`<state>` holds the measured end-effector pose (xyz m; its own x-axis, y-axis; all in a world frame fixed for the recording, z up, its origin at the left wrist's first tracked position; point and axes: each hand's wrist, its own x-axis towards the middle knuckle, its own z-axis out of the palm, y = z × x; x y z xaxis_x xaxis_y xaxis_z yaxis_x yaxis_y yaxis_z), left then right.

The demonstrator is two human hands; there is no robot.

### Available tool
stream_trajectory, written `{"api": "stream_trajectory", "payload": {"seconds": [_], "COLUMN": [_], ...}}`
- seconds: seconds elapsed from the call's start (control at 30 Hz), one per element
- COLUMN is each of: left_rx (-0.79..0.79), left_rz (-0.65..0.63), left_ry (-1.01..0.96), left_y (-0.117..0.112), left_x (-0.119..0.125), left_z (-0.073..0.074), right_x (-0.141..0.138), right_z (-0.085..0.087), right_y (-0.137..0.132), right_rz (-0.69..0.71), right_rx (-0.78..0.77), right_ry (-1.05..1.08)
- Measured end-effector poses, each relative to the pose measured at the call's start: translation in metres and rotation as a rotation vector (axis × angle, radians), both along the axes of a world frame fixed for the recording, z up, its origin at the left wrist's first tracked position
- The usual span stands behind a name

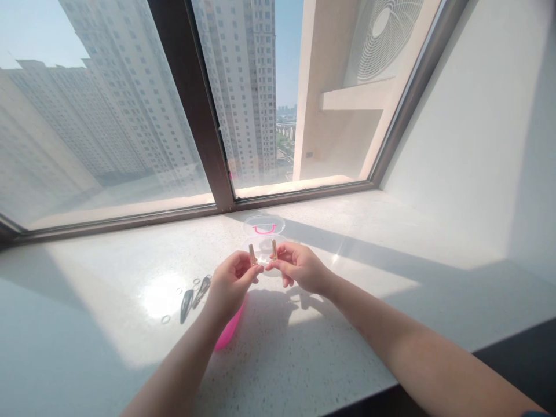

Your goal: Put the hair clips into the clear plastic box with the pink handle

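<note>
My left hand (230,282) pinches a slim gold-coloured hair clip (252,253), which stands nearly upright between the fingers. A similar gold clip (274,249) is upright in the closed fingers of my right hand (304,267). The fingertips of both hands come close together. Just beyond them, a clear plastic box (249,238) lies with its lid (264,222) folded back, a pink handle showing on it. My hands hide part of the box. Below my left wrist, a bright pink object (230,333) is partly covered by the forearm.
Left of my left hand lie black snap hair clips (186,306) and several small rings (165,319) on the speckled white windowsill (347,359). A dark-framed window (208,116) rises behind, and a white wall (473,133) bounds the right side. The sill's front edge is at lower right.
</note>
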<state>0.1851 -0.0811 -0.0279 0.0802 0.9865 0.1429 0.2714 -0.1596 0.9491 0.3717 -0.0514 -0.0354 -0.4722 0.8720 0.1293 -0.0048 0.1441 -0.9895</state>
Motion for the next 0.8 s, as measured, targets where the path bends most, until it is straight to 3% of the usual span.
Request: {"api": "stream_trajectory", "payload": {"seconds": [0.2,0.8], "left_rx": [0.004,0.027], "left_rz": [0.018,-0.003], "left_ry": [0.001,0.037], "left_y": [-0.0015,0.0005], "left_x": [0.0027,0.0001], "left_z": [0.0037,-0.0045], "right_x": [-0.0003,0.0001], "right_z": [0.0017,0.0025], "right_y": [-0.0016,-0.003], "right_rz": [0.004,0.024], "right_rx": [0.011,0.038], "right_ry": [-0.042,-0.044]}}
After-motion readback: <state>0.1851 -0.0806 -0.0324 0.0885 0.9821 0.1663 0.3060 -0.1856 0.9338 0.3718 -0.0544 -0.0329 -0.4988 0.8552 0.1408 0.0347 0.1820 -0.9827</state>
